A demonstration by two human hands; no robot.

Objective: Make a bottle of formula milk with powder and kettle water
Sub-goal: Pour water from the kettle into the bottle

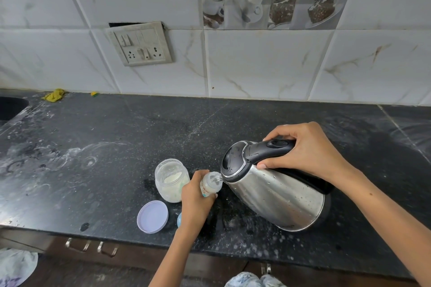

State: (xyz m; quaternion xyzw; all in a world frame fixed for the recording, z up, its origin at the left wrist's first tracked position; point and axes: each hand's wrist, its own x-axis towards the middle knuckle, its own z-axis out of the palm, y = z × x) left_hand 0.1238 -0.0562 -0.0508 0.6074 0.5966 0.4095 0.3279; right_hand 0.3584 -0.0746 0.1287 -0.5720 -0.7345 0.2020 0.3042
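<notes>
My right hand (310, 151) tilts the steel kettle (275, 191) (spout at 9 o'clock) into the baby bottle (210, 185) gripped by my left hand (194, 200).

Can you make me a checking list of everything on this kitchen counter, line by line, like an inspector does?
Surface: black stone counter, smeared with white marks.
Job's things: steel kettle tilted, spout at the baby bottle mouth; open powder jar beside it; its lilac lid lying flat.
Clutter: yellow cloth near the sink; small blue thing, partly hidden.
Grippers: left hand holds the bottle; right hand grips the kettle handle.
Cables: nothing seen.
Surroundings: tiled wall, switch and socket plate, drawer handles below.
</notes>
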